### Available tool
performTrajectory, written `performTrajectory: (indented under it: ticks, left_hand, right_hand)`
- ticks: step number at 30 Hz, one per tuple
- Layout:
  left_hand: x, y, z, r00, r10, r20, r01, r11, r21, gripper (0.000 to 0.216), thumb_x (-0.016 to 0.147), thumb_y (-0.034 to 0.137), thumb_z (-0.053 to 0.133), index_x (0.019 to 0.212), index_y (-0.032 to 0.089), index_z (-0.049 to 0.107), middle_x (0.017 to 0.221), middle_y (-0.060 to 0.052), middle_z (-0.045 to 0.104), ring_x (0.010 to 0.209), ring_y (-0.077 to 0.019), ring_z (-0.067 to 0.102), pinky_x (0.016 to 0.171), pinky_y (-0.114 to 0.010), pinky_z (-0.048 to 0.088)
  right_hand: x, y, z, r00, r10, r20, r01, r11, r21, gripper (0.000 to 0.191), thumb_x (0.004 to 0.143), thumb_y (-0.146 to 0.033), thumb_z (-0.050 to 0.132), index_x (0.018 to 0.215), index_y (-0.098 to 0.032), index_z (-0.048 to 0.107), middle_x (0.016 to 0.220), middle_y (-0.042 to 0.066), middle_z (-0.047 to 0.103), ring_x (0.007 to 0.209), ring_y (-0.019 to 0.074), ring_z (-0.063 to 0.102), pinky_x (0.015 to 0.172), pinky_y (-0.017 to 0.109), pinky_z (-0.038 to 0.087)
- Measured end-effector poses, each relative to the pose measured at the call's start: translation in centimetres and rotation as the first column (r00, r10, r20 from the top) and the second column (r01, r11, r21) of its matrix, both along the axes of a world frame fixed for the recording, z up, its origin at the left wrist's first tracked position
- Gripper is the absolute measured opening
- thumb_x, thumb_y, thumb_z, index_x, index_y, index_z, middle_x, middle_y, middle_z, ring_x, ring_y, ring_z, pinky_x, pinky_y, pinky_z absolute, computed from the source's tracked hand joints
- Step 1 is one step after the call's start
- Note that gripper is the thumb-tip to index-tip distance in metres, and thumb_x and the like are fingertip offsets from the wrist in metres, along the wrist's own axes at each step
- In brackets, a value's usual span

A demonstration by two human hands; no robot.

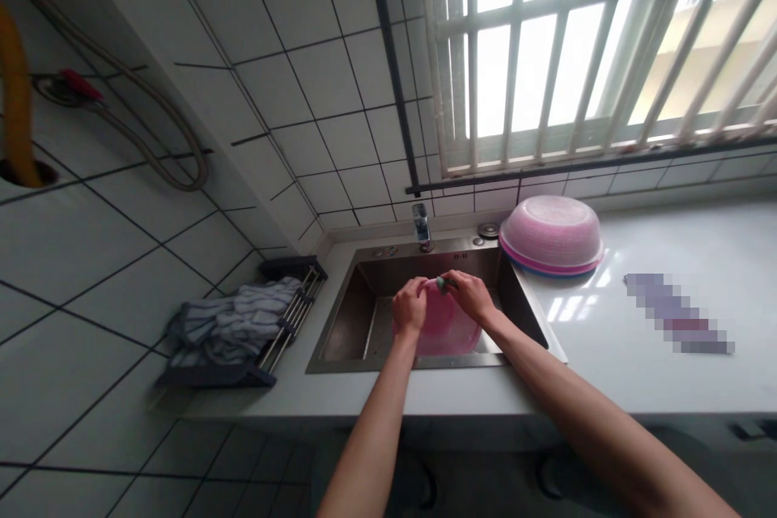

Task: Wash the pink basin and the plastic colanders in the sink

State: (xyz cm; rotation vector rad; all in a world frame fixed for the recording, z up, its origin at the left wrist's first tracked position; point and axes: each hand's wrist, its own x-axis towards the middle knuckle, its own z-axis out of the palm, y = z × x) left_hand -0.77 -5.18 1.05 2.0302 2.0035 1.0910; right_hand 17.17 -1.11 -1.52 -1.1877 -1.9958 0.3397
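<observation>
A pink plastic basin is inside the steel sink, its near side resting low and its far rim raised. My left hand is closed on the basin's rim at the left. My right hand is closed on a small greenish cloth or sponge, pressed against the far rim. Its exact kind is too small to make out. The faucet stands behind the sink, just beyond both hands. My fingers hide parts of the rim.
Upside-down pink basins are stacked right of the sink on the white counter. Farther right lies a blurred flat item. To the left, a rack holds a striped cloth. A barred window is behind.
</observation>
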Motion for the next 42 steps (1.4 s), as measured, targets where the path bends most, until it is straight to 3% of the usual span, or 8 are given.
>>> performTrajectory:
  ticks: [5, 7, 19, 25, 28, 35, 42]
  left_hand:
    - [-1.2, 0.4, -0.3, 0.961, 0.241, 0.134, -0.246, 0.969, 0.025, 0.016, 0.098, 0.024, 0.067, 0.11, 0.028, 0.077, 0.11, -0.005, 0.082, 0.1, -0.0224, 0.075, 0.083, -0.028, 0.049]
    - [-1.6, 0.5, -0.4, 0.95, 0.27, 0.158, -0.28, 0.959, 0.042, 0.015, 0.097, 0.023, 0.068, 0.109, 0.027, 0.077, 0.108, -0.005, 0.082, 0.098, -0.0227, 0.074, 0.082, -0.028, 0.048]
    - [-1.7, 0.6, -0.9, 0.991, 0.109, 0.072, -0.114, 0.991, 0.074, 0.018, 0.098, 0.018, 0.063, 0.107, 0.026, 0.076, 0.107, -0.004, 0.08, 0.098, -0.0204, 0.073, 0.083, -0.027, 0.048]
    - [-0.1, 0.5, -0.9, 0.993, -0.093, -0.07, 0.092, 0.996, -0.016, 0.014, 0.102, 0.026, 0.063, 0.103, 0.029, 0.077, 0.102, -0.002, 0.079, 0.093, -0.0187, 0.073, 0.077, -0.025, 0.046]
    - [0.1, 0.5, -1.0, 0.993, -0.107, -0.05, 0.106, 0.994, -0.022, 0.013, 0.102, 0.027, 0.063, 0.102, 0.029, 0.076, 0.102, -0.001, 0.079, 0.092, -0.0183, 0.073, 0.075, -0.025, 0.045]
    - [-0.9, 0.5, -0.9, 0.983, 0.11, 0.149, -0.121, 0.99, 0.069, 0.016, 0.097, 0.019, 0.066, 0.106, 0.028, 0.076, 0.105, -0.002, 0.081, 0.096, -0.0187, 0.074, 0.082, -0.025, 0.047]
    - [-2.0, 0.4, -0.6, 0.904, 0.31, 0.296, -0.332, 0.943, 0.026, 0.011, 0.094, 0.023, 0.07, 0.103, 0.024, 0.076, 0.1, -0.005, 0.082, 0.091, -0.0219, 0.075, 0.077, -0.026, 0.048]
  right_hand:
    - [1.5, 0.9, -0.5, 0.994, -0.107, -0.038, 0.105, 0.993, -0.054, 0.015, 0.099, -0.025, 0.065, 0.112, -0.027, 0.073, 0.11, 0.003, 0.081, 0.096, 0.0228, 0.077, 0.08, 0.028, 0.051]
    - [2.1, 1.3, -0.9, 0.986, -0.167, -0.02, 0.164, 0.982, -0.097, 0.014, 0.098, -0.026, 0.066, 0.109, -0.027, 0.074, 0.102, 0.003, 0.082, 0.092, 0.0235, 0.077, 0.077, 0.028, 0.05]
    - [1.8, 0.7, -0.1, 0.98, -0.159, 0.122, 0.166, 0.985, -0.048, 0.018, 0.099, -0.021, 0.062, 0.112, -0.025, 0.074, 0.109, 0.004, 0.081, 0.094, 0.0219, 0.076, 0.078, 0.027, 0.05]
    - [0.0, 0.0, -0.4, 0.977, -0.007, 0.213, 0.009, 1.0, -0.007, 0.025, 0.102, -0.02, 0.06, 0.119, -0.027, 0.076, 0.116, 0.004, 0.081, 0.101, 0.0212, 0.077, 0.083, 0.027, 0.054]
    - [-0.4, 0.2, -0.4, 0.978, 0.014, 0.207, -0.017, 1.0, 0.011, 0.024, 0.103, -0.022, 0.061, 0.122, -0.028, 0.076, 0.121, 0.004, 0.08, 0.104, 0.0218, 0.077, 0.084, 0.027, 0.055]
    - [1.6, 1.3, -0.2, 0.991, -0.101, 0.091, 0.104, 0.994, -0.031, 0.02, 0.101, -0.027, 0.066, 0.118, -0.027, 0.076, 0.116, 0.003, 0.081, 0.102, 0.0227, 0.078, 0.085, 0.028, 0.054]
    - [2.9, 1.8, -0.6, 0.957, -0.247, 0.151, 0.269, 0.951, -0.154, 0.02, 0.1, -0.031, 0.066, 0.117, -0.025, 0.074, 0.102, 0.007, 0.082, 0.092, 0.0244, 0.078, 0.077, 0.027, 0.048]
